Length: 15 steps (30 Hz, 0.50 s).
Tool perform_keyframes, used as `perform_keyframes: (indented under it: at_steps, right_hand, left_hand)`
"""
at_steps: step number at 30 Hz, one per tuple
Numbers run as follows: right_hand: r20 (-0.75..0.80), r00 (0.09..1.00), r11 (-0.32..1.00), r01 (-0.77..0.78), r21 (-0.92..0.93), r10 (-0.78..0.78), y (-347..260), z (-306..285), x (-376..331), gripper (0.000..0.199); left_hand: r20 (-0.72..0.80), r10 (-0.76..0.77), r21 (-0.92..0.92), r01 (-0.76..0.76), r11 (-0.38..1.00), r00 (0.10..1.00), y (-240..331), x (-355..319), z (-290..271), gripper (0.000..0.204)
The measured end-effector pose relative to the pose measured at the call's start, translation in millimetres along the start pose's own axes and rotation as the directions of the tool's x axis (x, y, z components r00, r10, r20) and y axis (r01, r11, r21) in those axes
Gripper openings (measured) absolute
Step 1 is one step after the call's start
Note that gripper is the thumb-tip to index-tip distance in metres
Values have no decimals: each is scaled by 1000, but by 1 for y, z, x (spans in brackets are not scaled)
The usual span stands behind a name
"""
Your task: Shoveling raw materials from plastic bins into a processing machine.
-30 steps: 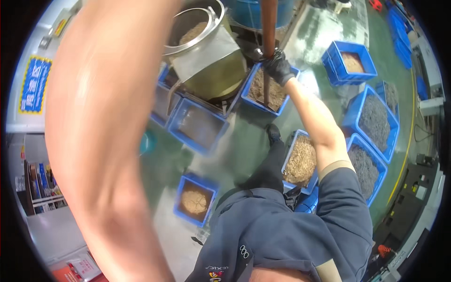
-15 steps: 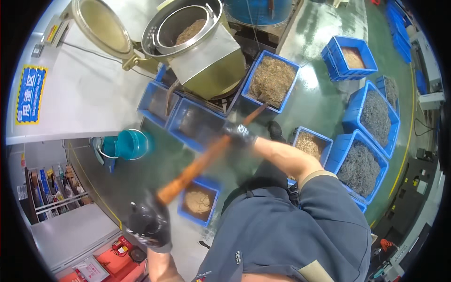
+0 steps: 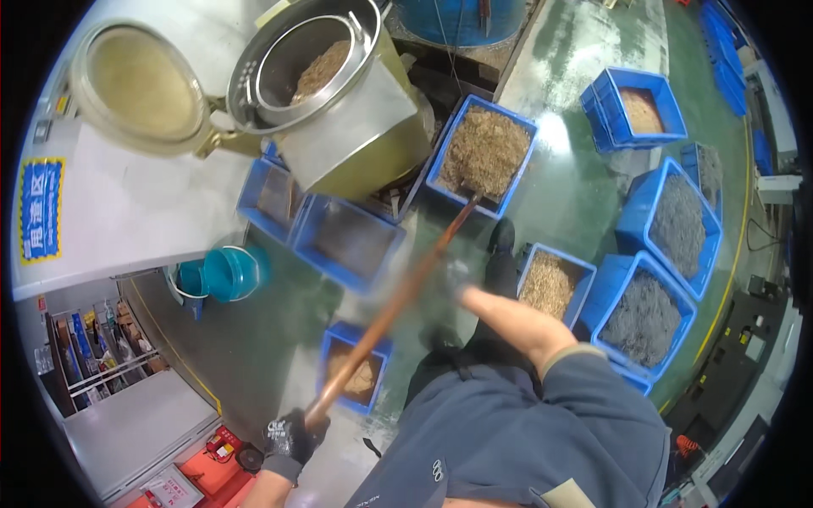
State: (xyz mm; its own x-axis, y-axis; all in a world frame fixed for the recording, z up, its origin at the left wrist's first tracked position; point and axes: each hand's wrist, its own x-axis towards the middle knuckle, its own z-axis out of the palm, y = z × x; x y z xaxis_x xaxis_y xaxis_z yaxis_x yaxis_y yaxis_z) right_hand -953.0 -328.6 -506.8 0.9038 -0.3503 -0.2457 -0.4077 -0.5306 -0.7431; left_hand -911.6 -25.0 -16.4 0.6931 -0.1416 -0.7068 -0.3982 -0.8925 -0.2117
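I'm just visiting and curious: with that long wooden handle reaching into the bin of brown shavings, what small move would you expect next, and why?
Probably a push of the long handle deeper into the shavings bin, then a lift. Its far end already rests in the brown shavings, the left hand grips the near end and the blurred right hand is at mid-shaft. The drum beside the bin stands open.

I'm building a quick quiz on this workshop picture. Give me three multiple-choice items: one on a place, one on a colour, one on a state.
1. Where does the far end of the long wooden handle sit?
A. in the blue crate of tan shavings
B. in the teal bucket
C. on a shelf

2. What colour is the left hand's glove?
A. white
B. black
C. yellow

3. The metal drum is
A. shut
B. open, lid swung aside
C. tipped over

Answers: 1 A, its tip rests among the shavings; 2 B, dark glove grips the handle; 3 B, shavings show inside.
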Motion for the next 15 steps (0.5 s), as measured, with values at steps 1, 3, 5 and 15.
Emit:
perform_keyframes:
  at_steps: [1, 3, 5, 15]
  right_hand:
    - [109, 973, 968, -218, 126, 205, 24, 5, 10, 37]
    - [260, 874, 856, -468, 222, 411, 44, 3, 25, 32]
    - [693, 532, 152, -833, 533, 487, 45, 0, 47, 38]
    - [760, 493, -655, -414, 633, 424, 206, 62, 182, 22]
  left_hand:
    - [132, -15, -1, 16, 1000, 991, 15, 14, -7, 45]
    - [330, -105, 20, 104, 994, 938, 51, 46, -17, 48]
    - [422, -109, -14, 127, 992, 900, 90, 78, 8, 47]
    - [584, -377, -93, 520, 849, 719, 159, 195, 124, 36]
